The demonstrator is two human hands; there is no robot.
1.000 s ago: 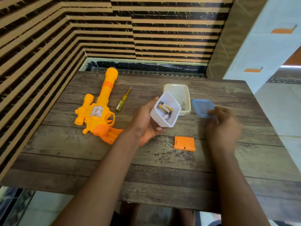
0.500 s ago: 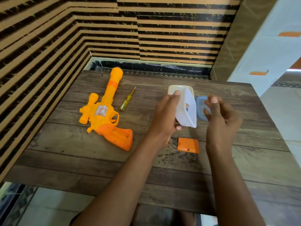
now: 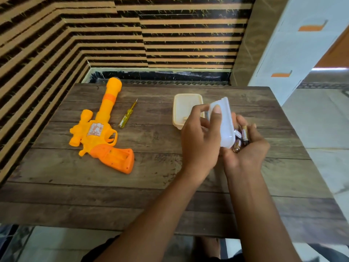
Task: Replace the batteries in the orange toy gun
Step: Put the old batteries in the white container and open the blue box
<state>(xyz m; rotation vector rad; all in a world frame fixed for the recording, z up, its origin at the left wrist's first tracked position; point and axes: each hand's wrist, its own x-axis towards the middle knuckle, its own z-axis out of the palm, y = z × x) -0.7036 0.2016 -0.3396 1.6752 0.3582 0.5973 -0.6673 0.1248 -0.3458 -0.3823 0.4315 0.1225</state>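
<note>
The orange toy gun [image 3: 100, 129] lies on its side at the table's left, its grip with the open battery bay [image 3: 119, 157] facing up. My left hand [image 3: 200, 140] grips a small white plastic container [image 3: 224, 121], tipped over with its mouth toward my right palm. My right hand [image 3: 247, 148] is cupped under it and holds several gold-and-black batteries [image 3: 241, 137] that lie at the container's mouth. My hands hide the orange battery cover and the blue lid.
A yellow-handled screwdriver [image 3: 127, 116] lies just right of the gun's barrel. A cream tub [image 3: 186, 104] sits behind my left hand. The wooden table [image 3: 75, 195] meets a striped wall on the left and at the back; a white cabinet [image 3: 294, 53] stands to the right.
My left hand has tipped the white container from upright to poured out. The right hand came in under it, and batteries have slid into its palm.
</note>
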